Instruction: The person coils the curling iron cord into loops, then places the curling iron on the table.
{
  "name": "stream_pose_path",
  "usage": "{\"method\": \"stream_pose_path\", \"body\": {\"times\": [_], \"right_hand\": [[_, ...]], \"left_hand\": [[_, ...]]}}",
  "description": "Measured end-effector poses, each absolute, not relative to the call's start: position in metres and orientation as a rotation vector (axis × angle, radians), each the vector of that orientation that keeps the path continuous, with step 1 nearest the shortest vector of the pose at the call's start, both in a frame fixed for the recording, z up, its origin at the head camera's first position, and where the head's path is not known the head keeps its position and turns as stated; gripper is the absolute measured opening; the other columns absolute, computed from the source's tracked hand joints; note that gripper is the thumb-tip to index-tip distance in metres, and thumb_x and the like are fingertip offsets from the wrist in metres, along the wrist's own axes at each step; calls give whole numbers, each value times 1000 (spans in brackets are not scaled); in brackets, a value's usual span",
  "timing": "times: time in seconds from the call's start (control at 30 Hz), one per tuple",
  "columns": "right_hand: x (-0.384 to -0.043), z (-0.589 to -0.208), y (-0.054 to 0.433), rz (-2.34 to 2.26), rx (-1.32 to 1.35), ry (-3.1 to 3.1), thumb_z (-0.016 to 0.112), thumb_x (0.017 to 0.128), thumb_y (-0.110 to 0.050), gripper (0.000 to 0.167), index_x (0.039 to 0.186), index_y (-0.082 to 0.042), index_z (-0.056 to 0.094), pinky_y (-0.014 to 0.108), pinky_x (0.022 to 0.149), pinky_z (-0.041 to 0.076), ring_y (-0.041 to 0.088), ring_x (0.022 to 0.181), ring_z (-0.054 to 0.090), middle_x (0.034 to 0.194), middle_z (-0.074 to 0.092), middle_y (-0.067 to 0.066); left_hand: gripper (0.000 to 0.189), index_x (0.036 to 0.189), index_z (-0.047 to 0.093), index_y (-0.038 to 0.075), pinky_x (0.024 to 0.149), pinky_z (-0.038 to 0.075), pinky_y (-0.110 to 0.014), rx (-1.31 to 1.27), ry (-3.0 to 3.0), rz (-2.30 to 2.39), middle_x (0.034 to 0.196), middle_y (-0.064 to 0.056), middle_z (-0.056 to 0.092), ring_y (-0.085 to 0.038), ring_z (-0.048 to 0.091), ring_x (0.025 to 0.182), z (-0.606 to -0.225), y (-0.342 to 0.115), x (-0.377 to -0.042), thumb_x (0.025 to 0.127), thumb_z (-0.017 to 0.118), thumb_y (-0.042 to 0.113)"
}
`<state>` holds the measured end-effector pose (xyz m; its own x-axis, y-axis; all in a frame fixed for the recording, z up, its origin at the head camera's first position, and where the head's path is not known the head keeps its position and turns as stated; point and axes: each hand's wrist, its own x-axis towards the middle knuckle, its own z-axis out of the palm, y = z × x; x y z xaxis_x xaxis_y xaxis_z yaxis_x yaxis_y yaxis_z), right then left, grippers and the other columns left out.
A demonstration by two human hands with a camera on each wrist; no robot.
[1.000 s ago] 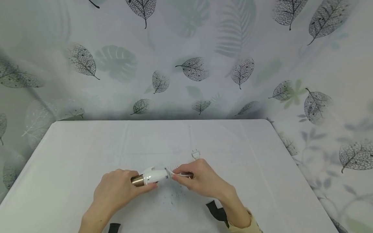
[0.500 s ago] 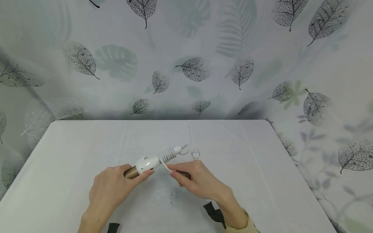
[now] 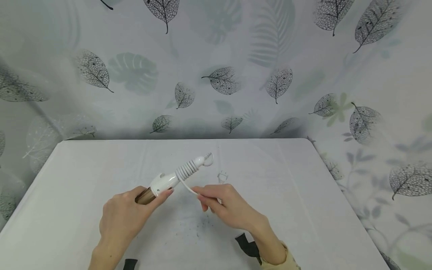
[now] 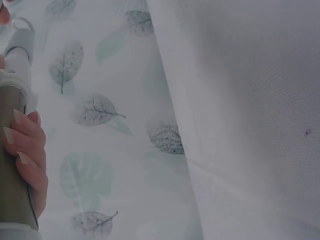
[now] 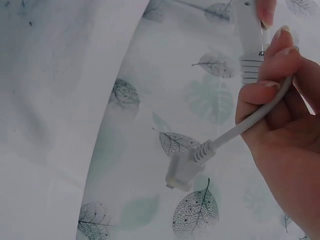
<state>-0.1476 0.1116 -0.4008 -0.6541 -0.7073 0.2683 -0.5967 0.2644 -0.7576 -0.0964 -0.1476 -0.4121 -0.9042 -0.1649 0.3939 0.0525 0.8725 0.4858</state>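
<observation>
My left hand (image 3: 119, 217) grips the gold barrel of a white-handled curling iron (image 3: 162, 183), which tilts up to the right. In the left wrist view, curled fingers (image 4: 30, 155) wrap the gold barrel (image 4: 12, 160). Several turns of white cord (image 3: 186, 170) circle the handle near its far end, where a small loop (image 3: 208, 160) sticks out. Thumb and fingers of my right hand (image 3: 224, 204) pinch the loose length of cord running from the coils. Beyond that hand, the cord ends in a white two-pin plug (image 5: 182, 170), hanging in the right wrist view.
A white-covered table (image 3: 287, 195) lies beneath both hands, with small dark specks (image 3: 202, 227) near its front middle. Leaf-patterned cloth (image 3: 219, 45) hangs behind and continues at the sides. Black straps (image 3: 247, 245) show by the wrists.
The curling iron has swung from nearly level to pointing up and away, its coiled end coming into view. My left hand has shifted slightly left, and the cord stretches farther between the hands.
</observation>
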Motion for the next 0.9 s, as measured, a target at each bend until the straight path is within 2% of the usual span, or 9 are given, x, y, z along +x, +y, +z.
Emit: {"method": "stream_pose_path", "body": {"times": [0.2,0.37,0.53,0.63,0.77,0.9], "right_hand": [[-151,-401,115,-1346,-1211,2413,59,99,-4,22,116,-8,73,23,74,52,3,74,59,77,67,-1],[-156,-403,117,-1260,-1283,2528,63,95,-2,20,108,-11,75,33,94,46,5,85,59,79,70,-6],[-160,-406,121,-1202,-1334,2525,65,94,-4,13,98,-12,74,46,112,37,5,92,64,87,71,-8],[-162,-409,122,-1165,-1353,2538,65,94,-5,10,95,-12,72,43,109,41,8,97,64,92,71,-7],[-164,-414,124,-1135,-1379,2555,66,93,-3,9,97,-9,72,27,90,51,12,98,65,98,71,-2],[-163,-416,125,-1123,-1332,2580,67,91,0,12,101,-3,72,24,86,53,15,98,66,104,69,4]], "left_hand": [[41,66,68,16,39,26,-23,12,-2502,-702,47,10,40,-6,33,42,-414,-147,-99,66,89,52],[39,67,70,16,40,25,-19,-105,-2433,-713,49,12,44,-1,32,43,-417,-147,-102,62,91,48],[36,66,66,23,41,21,-14,-247,-2373,-766,52,18,43,5,29,46,-419,-146,-102,61,93,46],[36,65,64,26,42,19,-13,-296,-2356,-791,52,20,40,7,26,47,-420,-146,-102,60,93,46],[34,67,66,26,43,21,-12,-331,-2350,-835,54,21,46,8,29,48,-422,-146,-101,60,94,43],[33,71,69,26,44,25,-11,-368,-2382,-839,58,21,55,8,34,48,-421,-147,-100,60,94,45]]}}
